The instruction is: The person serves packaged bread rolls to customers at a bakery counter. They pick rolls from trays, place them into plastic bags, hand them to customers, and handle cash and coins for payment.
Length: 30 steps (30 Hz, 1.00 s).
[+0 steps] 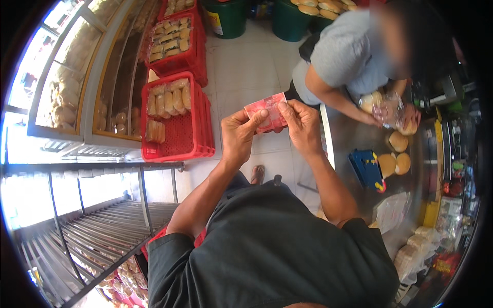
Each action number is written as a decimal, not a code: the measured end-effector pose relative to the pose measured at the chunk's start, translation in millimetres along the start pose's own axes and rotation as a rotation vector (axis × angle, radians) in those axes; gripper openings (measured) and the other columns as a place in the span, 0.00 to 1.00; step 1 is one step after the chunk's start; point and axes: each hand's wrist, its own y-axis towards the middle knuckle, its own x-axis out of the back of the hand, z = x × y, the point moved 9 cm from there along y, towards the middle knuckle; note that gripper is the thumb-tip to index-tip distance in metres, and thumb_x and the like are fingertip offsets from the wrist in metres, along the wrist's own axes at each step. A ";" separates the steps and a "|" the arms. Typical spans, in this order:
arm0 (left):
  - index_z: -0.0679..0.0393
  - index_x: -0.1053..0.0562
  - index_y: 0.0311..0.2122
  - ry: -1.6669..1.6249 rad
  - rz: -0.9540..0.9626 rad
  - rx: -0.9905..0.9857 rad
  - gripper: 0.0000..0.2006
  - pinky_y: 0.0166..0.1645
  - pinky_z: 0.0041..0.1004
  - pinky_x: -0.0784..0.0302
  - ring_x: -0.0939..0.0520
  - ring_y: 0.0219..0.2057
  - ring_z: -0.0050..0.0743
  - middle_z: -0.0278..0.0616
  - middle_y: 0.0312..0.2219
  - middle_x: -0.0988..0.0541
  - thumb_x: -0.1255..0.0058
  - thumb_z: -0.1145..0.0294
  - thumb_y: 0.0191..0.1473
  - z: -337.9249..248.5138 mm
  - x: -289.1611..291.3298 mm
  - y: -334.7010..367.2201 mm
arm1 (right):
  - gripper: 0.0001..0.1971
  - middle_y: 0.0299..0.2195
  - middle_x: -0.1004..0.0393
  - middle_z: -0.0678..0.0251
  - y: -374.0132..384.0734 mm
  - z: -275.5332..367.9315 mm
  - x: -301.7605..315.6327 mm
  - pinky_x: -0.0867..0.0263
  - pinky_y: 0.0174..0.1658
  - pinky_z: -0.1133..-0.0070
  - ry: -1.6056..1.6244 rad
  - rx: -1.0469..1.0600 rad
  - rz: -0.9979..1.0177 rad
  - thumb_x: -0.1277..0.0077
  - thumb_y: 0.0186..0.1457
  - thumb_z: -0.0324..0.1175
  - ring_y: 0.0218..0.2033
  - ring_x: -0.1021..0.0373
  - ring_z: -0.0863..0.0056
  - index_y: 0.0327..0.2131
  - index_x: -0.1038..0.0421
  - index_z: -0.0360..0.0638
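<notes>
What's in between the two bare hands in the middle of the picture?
In the head view, pinkish-red rectangular paper, looking like money, lies between the bare left hand and bare right hand; both hold it.

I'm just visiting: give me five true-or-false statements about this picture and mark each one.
1. The left hand and right hand both hold reddish paper. True.
2. The red crate beside the left hand is packed full. False: part of its bottom is bare.
3. The co-worker handles bread and clear plastic. True.
4. The dark blue item lies on the floor. False: it lies on the counter at the right.
5. The camera wearer's shirt is bright yellow. False: it is dark.
</notes>
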 end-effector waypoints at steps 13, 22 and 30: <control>0.62 0.17 0.36 0.051 -0.012 0.085 0.08 0.33 0.20 0.27 0.23 0.26 0.12 0.30 0.27 0.18 0.33 0.68 0.60 -18.3 41.8 324.1 | 0.21 0.19 0.32 0.76 310.0 -74.2 -49.0 0.38 0.24 0.82 0.042 -0.082 -0.039 0.49 0.72 0.40 0.21 0.36 0.89 0.26 0.27 0.36; 0.65 0.18 0.37 -0.047 0.095 0.159 0.11 0.34 0.24 0.19 0.18 0.28 0.20 0.39 0.31 0.15 0.32 0.67 0.60 -67.3 31.0 539.2 | 0.19 0.19 0.35 0.76 525.3 -100.0 -60.2 0.40 0.25 0.81 0.106 -0.099 -0.149 0.50 0.73 0.38 0.21 0.40 0.88 0.28 0.27 0.35; 0.59 0.20 0.42 -0.415 -0.070 0.186 0.05 0.42 0.30 0.13 0.14 0.41 0.26 0.38 0.40 0.14 0.43 0.69 0.67 -56.3 35.6 702.8 | 0.18 0.20 0.35 0.77 677.0 -161.0 -55.3 0.32 0.31 0.83 0.036 -0.034 -0.146 0.50 0.73 0.37 0.22 0.38 0.88 0.29 0.27 0.35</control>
